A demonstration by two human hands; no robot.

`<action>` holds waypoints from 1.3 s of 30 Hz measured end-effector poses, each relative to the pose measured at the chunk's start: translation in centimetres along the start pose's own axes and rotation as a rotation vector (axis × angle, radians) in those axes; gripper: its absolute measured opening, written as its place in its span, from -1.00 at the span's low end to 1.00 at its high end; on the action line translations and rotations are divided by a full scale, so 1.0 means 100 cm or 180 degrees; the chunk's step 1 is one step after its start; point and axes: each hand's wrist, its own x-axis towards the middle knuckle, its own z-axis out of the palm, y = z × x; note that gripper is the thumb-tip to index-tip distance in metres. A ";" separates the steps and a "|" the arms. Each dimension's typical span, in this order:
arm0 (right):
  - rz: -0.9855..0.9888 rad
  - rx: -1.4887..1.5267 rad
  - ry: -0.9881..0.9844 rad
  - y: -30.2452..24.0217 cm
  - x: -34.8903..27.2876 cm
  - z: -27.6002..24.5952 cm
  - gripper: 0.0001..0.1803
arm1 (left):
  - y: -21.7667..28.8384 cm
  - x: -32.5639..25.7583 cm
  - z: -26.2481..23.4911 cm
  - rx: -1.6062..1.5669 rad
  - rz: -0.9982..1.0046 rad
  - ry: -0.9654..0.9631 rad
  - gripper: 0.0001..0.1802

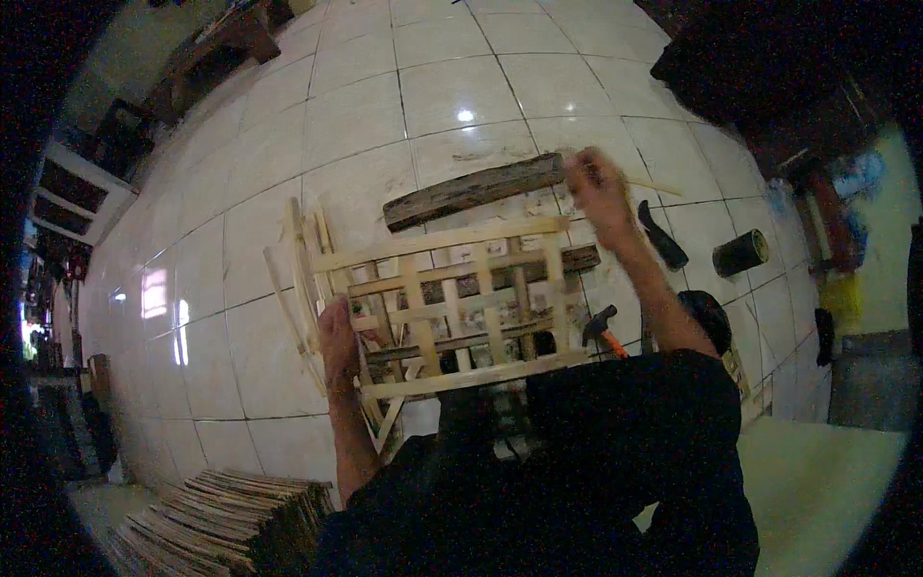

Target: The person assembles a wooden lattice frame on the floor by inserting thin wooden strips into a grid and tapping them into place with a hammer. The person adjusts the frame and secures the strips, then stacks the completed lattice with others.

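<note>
Pale, flat strips crossed with darker ones make up the woven lattice (pixel 455 313) that we have in front of us, tilted over our lap and above the tiled floor (pixel 264 221). Our left hand (pixel 338 338) has it by the left edge, fingers closed in around the border; how far they wrap behind we cannot tell. The lattice's far edge is one long pale strip, its near edge another, lying close to our dark clothing (pixel 596 423). At the right edge nothing of ours touches it.

Our right hand (pixel 598 188) is up beyond the far right corner, just by the end of a dark wooden block (pixel 471 194). Its fingers look curled, but it is blurred, so we cannot tell how far apart they are. (A thin pale stick (pixel 659 187) shows just to its right; whether we have hold of it is unclear.)

On the right, room is tighter: a hammer (pixel 608 335) with an orange handle lies near the lattice's right edge, a dark curved piece (pixel 661 236) beyond it, and a dark cylinder (pixel 740 254) farther out. Loose strips (pixel 300 274) crowd the left edge, and a stack of strips (pixel 221 524) fills the lower left. Past the block, and left of the loose strips, bare tiles leave us wide space.
</note>
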 end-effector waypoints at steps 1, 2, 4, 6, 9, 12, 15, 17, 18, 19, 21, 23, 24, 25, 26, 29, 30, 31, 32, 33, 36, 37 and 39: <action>-0.0703 -0.0365 0.0432 0.035 0.018 -0.042 -0.75 | -0.016 0.004 -0.004 -0.0028 0.0048 0.0126 -0.55; -0.0466 -0.0436 0.0700 0.009 0.025 -0.059 -0.75 | -0.026 0.010 -0.016 0.0270 0.0291 0.0354 -0.55; -0.0252 -0.2155 0.0672 0.015 0.022 -0.123 -0.77 | -0.024 0.015 -0.012 0.0282 0.0241 0.0413 -0.56; -0.1017 -0.3989 0.0360 0.056 0.007 -0.144 -0.71 | -0.013 0.018 -0.005 0.0059 0.0062 0.0264 -0.57; -0.0083 -0.1797 -0.0116 0.099 -0.016 -0.105 -0.55 | -0.030 0.018 -0.015 -0.0160 0.0106 0.0087 -0.58; 0.0516 -0.1173 -0.0904 0.089 -0.043 -0.044 -0.40 | -0.025 0.021 0.000 -0.0592 -0.0171 0.0106 -0.58; 0.1380 0.0117 -0.1596 0.097 -0.060 0.001 -0.23 | -0.020 0.026 0.012 -0.0623 -0.0162 0.0127 -0.59; 0.1230 -0.0096 -0.1312 0.096 -0.062 0.016 -0.22 | -0.028 0.034 0.015 -0.0550 -0.0038 0.0152 -0.59; 0.1164 -0.0215 -0.1157 0.096 -0.063 0.021 -0.21 | -0.026 0.037 0.018 -0.0489 -0.0032 0.0071 -0.59; 0.1785 0.0247 -0.0799 0.038 -0.070 0.026 -0.20 | -0.026 0.036 0.014 -0.0425 -0.0035 0.0053 -0.59; 0.2036 0.1016 -0.1150 0.045 -0.055 0.019 -0.20 | -0.022 0.039 0.017 -0.0485 0.0013 0.0014 -0.59; 0.2233 0.1649 -0.1549 0.038 -0.053 0.011 -0.22 | -0.021 0.042 0.015 -0.0692 0.0048 0.0106 -0.58; 0.2169 0.1774 -0.1619 0.044 -0.050 0.008 -0.23 | -0.018 0.045 0.019 -0.0558 0.0158 0.0058 -0.57; 0.2108 0.1903 -0.1697 0.056 -0.044 0.006 -0.24 | -0.016 0.047 0.020 -0.0416 0.0266 0.0017 -0.56; 0.2047 0.2031 -0.1777 0.068 -0.041 0.001 -0.25 | -0.013 0.048 0.022 -0.0275 0.0373 -0.0021 -0.55; 0.1755 0.0727 -0.0820 0.072 -0.044 0.011 -0.30 | -0.005 0.045 0.026 -0.0168 0.0431 -0.0156 -0.53; 0.1669 0.0575 -0.0644 0.072 -0.046 0.016 -0.31 | -0.001 0.044 0.023 -0.0140 0.0348 -0.0215 -0.52; 0.1647 0.0788 -0.0613 0.066 -0.050 0.012 -0.32 | 0.000 0.046 0.023 -0.0200 0.0093 -0.0364 -0.50; 0.1629 0.0999 -0.0581 0.059 -0.054 0.010 -0.33 | -0.001 0.050 0.020 -0.0267 -0.0163 -0.0514 -0.49; 0.1564 0.0881 -0.0521 0.042 -0.057 0.011 -0.35 | -0.015 0.061 0.009 -0.0464 -0.0288 -0.0649 -0.46; 0.1376 0.0599 -0.0351 0.018 -0.060 0.004 -0.40 | -0.028 0.056 0.005 -0.1026 0.0059 0.0280 -0.45; 0.1290 0.0547 -0.0352 0.024 -0.053 -0.004 -0.42 | -0.040 0.061 0.000 -0.1125 -0.0034 0.0671 -0.45; 0.1020 0.0561 -0.0334 0.030 -0.039 -0.010 -0.43 | -0.067 0.052 -0.007 -0.1306 -0.0430 0.0600 -0.48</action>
